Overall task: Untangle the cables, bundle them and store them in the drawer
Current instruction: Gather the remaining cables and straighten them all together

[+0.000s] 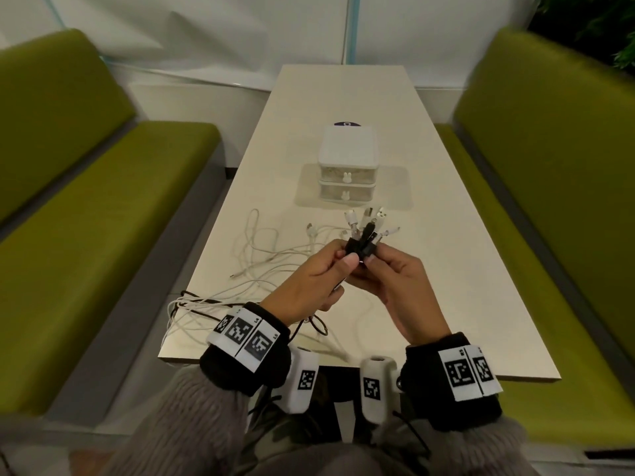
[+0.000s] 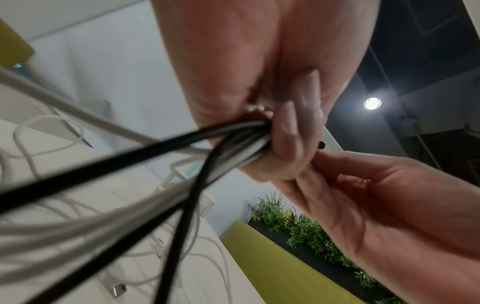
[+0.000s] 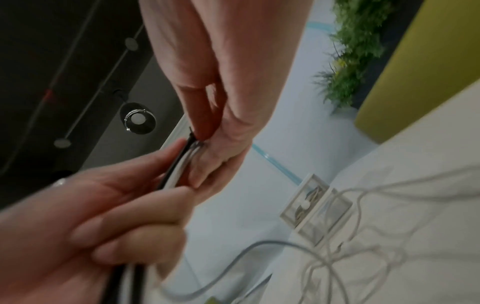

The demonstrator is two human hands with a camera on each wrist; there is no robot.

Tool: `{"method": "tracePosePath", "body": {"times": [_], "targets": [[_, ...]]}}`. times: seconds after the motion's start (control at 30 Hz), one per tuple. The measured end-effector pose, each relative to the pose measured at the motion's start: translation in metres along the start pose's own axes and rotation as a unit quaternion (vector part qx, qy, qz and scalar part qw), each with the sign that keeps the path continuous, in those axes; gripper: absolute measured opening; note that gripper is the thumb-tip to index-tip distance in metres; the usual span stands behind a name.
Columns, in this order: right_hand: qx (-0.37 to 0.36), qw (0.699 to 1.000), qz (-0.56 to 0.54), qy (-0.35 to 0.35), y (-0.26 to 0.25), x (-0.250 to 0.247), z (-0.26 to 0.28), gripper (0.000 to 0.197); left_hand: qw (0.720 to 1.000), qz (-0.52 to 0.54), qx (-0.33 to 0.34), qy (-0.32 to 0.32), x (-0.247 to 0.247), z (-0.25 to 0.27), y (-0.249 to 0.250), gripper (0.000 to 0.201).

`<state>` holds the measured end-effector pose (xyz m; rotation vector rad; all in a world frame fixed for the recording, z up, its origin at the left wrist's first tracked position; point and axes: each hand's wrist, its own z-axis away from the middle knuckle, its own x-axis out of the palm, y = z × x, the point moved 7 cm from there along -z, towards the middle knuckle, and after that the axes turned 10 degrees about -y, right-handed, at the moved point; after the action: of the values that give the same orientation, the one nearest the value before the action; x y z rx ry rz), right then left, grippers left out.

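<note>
Both hands meet above the table (image 1: 429, 235) on a bundle of black and white cables (image 1: 357, 250), whose plugs (image 1: 369, 219) fan out toward the drawer unit. My left hand (image 1: 338, 266) grips the bundle, its fingers (image 2: 293, 133) curled round the cables (image 2: 145, 150). My right hand (image 1: 381, 264) pinches a black tie (image 3: 191, 136) at the bundle's top, right hand (image 3: 207, 115) above the left hand (image 3: 116, 205). The cables' loose lengths (image 1: 261, 259) trail over the table to its near left edge. The white two-drawer unit (image 1: 347, 163) stands behind, both drawers closed.
Green benches (image 1: 103, 207) flank the table on both sides. Cable loops (image 1: 185, 310) hang over the table's near left corner. A dark round sticker (image 1: 347, 124) lies behind the drawer unit. Plants (image 2: 311, 232) stand behind the right bench.
</note>
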<state>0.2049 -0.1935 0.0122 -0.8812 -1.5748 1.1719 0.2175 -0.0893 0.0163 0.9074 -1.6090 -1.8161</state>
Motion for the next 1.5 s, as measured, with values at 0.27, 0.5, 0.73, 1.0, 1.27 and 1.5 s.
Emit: {"method": "tracePosePath", "body": {"times": [0.27, 0.5, 0.73, 1.0, 1.27, 1.5], "targets": [[-0.009, 0.976, 0.027, 0.216, -0.018, -0.064, 0.003, 0.039, 0.991, -0.13, 0.025, -0.022, 0.003, 0.003, 0.013, 0.019], [0.014, 0.994, 0.03, 0.104, -0.015, -0.023, -0.011, 0.04, 0.942, -0.321, -0.038, -0.09, 0.021, -0.005, 0.001, 0.03], [-0.007, 0.975, 0.202, 0.088, -0.01, -0.011, -0.007, 0.039, 0.961, -0.265, -0.058, -0.058, 0.026, -0.014, 0.008, 0.029], [-0.122, 0.936, 0.307, 0.123, -0.02, -0.006, -0.001, 0.043, 0.956, -0.285, -0.063, -0.033, 0.036, -0.021, 0.011, 0.03], [-0.022, 0.995, -0.014, -0.096, 0.012, -0.003, -0.005, 0.091, 0.984, -0.146, 0.029, 0.095, 0.005, -0.021, 0.042, 0.028], [0.055, 0.997, 0.057, -0.003, 0.044, -0.005, -0.007, 0.05, 0.87, -0.483, -0.049, 0.088, 0.034, -0.032, 0.034, 0.069]]}}
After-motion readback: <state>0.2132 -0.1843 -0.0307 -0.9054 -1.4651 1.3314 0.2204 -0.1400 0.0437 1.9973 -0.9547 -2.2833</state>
